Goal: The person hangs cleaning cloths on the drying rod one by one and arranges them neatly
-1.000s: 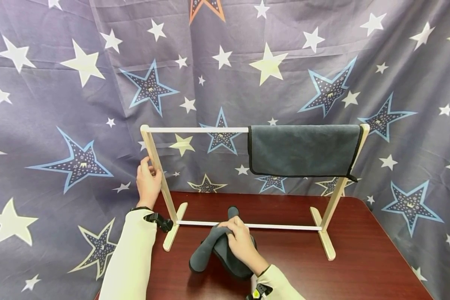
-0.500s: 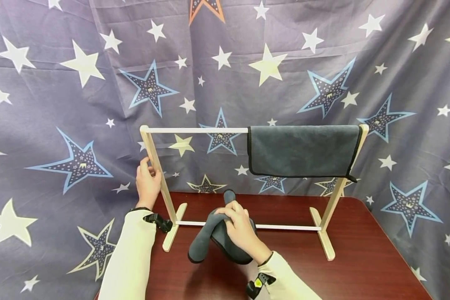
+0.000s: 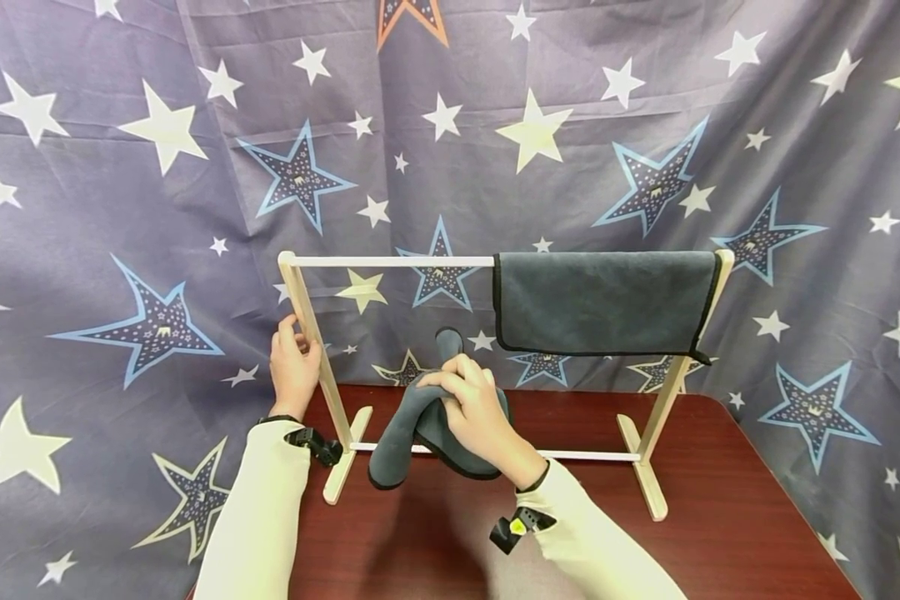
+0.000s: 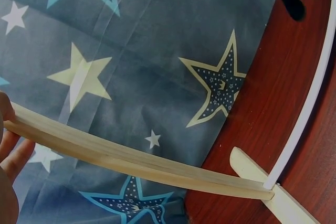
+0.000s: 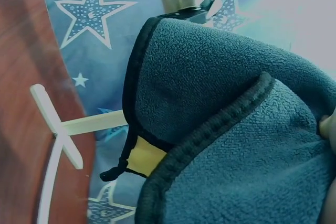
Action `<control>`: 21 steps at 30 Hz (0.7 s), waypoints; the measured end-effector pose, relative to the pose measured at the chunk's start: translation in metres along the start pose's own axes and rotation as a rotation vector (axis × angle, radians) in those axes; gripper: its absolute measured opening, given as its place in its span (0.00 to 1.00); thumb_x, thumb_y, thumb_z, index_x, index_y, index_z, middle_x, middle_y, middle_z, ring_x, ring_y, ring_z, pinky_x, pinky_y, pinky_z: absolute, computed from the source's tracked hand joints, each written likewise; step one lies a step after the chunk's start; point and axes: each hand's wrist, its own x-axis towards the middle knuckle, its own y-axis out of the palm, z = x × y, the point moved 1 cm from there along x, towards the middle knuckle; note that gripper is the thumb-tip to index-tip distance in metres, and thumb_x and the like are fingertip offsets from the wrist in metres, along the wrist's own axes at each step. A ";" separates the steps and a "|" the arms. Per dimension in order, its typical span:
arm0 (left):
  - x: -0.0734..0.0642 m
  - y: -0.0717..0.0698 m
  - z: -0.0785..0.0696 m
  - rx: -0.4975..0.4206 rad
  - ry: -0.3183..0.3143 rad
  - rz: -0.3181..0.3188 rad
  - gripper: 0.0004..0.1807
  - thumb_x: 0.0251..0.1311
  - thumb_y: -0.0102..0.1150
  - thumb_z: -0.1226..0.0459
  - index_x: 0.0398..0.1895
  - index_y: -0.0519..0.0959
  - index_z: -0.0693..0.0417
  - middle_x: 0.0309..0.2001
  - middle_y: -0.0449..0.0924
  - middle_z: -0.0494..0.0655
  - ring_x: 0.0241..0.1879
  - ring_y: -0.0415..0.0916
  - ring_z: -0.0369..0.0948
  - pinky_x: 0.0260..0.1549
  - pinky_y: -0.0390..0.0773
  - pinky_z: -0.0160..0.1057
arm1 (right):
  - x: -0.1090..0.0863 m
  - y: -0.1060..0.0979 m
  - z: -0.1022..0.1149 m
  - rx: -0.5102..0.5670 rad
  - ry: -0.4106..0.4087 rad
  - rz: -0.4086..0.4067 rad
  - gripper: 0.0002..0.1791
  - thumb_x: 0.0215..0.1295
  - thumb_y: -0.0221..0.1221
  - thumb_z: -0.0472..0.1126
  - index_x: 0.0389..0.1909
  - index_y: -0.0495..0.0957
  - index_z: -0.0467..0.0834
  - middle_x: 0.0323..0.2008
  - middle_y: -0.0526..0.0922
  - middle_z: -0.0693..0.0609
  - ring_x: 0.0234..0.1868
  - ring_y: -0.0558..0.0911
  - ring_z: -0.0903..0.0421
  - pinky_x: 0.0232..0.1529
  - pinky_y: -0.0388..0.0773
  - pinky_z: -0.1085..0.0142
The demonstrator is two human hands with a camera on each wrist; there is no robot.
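Best to steady the left post, gripped in the left hand, and raise the cloth, pinched in the right hand, clear of the towel at right.

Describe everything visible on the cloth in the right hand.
The cloth is dark blue-gray, with a fuzzy pile up close and a thick black border along its edges. A small black tab sticks out at a corner. It is bunched and folded, not flat: the right hand pinches it near the middle, and rounded folds droop on either side. It hangs above the table, in front of the rack, hiding part of the lower bar. Only the right hand visibly touches it.
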 end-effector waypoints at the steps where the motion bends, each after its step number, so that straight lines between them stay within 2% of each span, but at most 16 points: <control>1: 0.000 0.000 0.000 0.000 -0.003 0.000 0.28 0.58 0.57 0.73 0.64 0.67 0.63 0.45 0.73 0.67 0.44 0.79 0.62 0.47 0.76 0.59 | 0.004 -0.002 0.001 -0.006 -0.014 -0.003 0.22 0.54 0.52 0.21 0.39 0.86 0.47 0.34 0.74 0.50 0.34 0.73 0.52 0.35 0.63 0.58; 14: -0.001 0.000 0.000 -0.009 0.004 0.000 0.28 0.58 0.56 0.73 0.64 0.67 0.63 0.45 0.73 0.68 0.44 0.79 0.63 0.47 0.77 0.59 | 0.055 -0.026 0.006 -0.035 -0.177 -0.063 0.21 0.55 0.50 0.21 0.37 0.87 0.44 0.33 0.75 0.49 0.35 0.75 0.51 0.33 0.64 0.54; 21: -0.001 0.000 0.001 -0.003 -0.001 0.000 0.28 0.58 0.56 0.73 0.65 0.67 0.63 0.45 0.73 0.68 0.45 0.78 0.63 0.47 0.76 0.59 | 0.090 -0.038 0.012 -0.061 -0.259 -0.094 0.21 0.56 0.50 0.21 0.38 0.87 0.44 0.33 0.74 0.48 0.36 0.75 0.50 0.33 0.64 0.54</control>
